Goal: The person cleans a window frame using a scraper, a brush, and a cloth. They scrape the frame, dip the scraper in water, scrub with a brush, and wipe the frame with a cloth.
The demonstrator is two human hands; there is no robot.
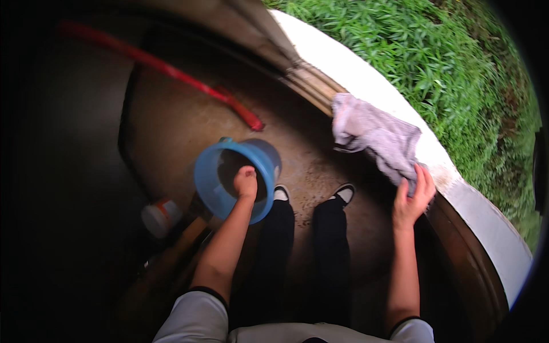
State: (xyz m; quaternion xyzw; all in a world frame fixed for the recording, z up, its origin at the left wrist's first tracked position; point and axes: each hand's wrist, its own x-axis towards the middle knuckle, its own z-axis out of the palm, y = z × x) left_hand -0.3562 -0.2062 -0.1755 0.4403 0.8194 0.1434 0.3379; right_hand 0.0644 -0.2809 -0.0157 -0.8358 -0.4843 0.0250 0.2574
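Observation:
My left hand (pixel 246 182) is curled over the mouth of a blue plastic bucket (pixel 206 176). Dark liquid seems to fill its inside, and whether my fingers grip a handle cannot be made out. On the window ledge to the right lies a crumpled grey cloth (pixel 377 126), draped across the frame's inner edge. The fingers of my right hand (pixel 411 201) are spread at the cloth's near end and touch it, thumb apart from the fingers.
A red pole (pixel 171 70), blurred, slants over the concrete floor (pixel 167 111) beyond the bucket. A white tub (pixel 161 218) with an orange label sits left of it. Window tracks (pixel 315 88) border the white outer ledge (pixel 343 51), with green plants (pixel 411 55) outside. My shoes (pixel 344 194) stand beside the bucket.

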